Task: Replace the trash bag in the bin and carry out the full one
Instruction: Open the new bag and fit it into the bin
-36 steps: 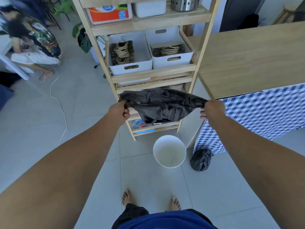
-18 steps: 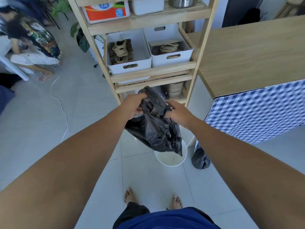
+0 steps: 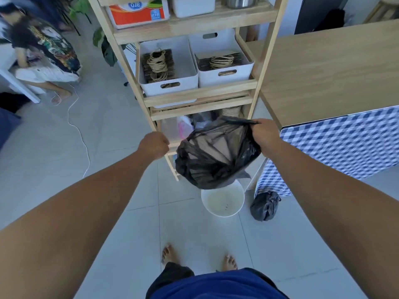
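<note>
A fresh black trash bag (image 3: 216, 156) hangs puffed out in the air, just above the bin. My right hand (image 3: 264, 134) grips its top right edge. My left hand (image 3: 154, 145) is a closed fist a little to the left of the bag, with a small gap between them and nothing visibly in it. The round white bin (image 3: 222, 202) stands on the floor tiles below, unlined, with a few dark specks inside. A full, tied black trash bag (image 3: 264, 206) lies on the floor right beside the bin, on its right.
A tall wooden shelf unit (image 3: 254, 98) with white boxes (image 3: 168, 83) stands straight ahead behind the bin. A wooden table with a blue checked cloth (image 3: 336, 145) is at the right. A person sits at far left (image 3: 41, 52); a white cable (image 3: 84, 143) crosses the floor. My bare feet (image 3: 170, 254) are near.
My hands, together at the bag's mouth half a second ago, have parted. The left hand moved left off the bag. The bag has filled with air and hangs from the right hand.
</note>
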`<control>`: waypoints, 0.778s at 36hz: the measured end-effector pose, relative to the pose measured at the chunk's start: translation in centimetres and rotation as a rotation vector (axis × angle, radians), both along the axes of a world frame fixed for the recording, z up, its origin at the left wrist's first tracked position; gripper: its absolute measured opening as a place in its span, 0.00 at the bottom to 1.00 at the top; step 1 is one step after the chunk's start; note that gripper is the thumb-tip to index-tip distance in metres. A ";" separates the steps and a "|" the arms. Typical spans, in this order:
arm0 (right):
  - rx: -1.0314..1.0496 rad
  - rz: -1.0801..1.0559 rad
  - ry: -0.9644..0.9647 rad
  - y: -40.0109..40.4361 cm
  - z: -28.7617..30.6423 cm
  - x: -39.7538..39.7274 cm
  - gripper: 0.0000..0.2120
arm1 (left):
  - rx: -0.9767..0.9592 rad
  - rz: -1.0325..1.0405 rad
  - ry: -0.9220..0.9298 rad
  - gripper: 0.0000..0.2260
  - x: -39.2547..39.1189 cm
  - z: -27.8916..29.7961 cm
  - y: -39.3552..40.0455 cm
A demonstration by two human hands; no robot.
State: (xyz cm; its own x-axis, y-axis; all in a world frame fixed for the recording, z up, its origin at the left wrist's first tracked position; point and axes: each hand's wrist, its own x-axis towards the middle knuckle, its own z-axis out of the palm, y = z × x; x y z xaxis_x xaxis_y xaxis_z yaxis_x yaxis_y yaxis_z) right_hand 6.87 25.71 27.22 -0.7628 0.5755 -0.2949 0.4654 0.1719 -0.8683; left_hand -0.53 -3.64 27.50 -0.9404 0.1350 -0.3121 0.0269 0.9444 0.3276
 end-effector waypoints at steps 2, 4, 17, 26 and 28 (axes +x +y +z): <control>-0.081 -0.015 -0.027 0.7 -0.1 0.0 0.15 | 0.113 0.140 -0.082 0.13 0.5 -0.2 0.7; -0.084 -0.006 -0.027 0.8 -0.1 0.1 0.14 | 0.406 0.313 -0.254 0.16 1.1 -0.3 2.1; -0.234 0.111 0.101 -0.4 1.5 0.7 0.17 | 0.423 0.312 -0.511 0.39 4.2 -3.8 8.7; -0.455 -0.151 0.048 3.4 2.4 2.2 0.08 | 0.894 0.529 -0.779 0.07 4.8 -4.8 5.5; -0.489 -0.208 -0.081 4.7 1.7 3.2 0.07 | 1.104 0.483 -0.807 0.08 4.4 -4.3 4.1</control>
State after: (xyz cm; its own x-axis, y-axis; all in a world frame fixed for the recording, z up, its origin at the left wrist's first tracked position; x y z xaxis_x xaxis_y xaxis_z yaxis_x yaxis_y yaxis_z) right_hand 10.08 30.42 28.87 -0.6110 0.4932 -0.6192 0.5150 -0.3464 -0.7841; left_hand 3.87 0.44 23.24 -0.5847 0.3792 -0.7172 -0.7552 0.0684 0.6519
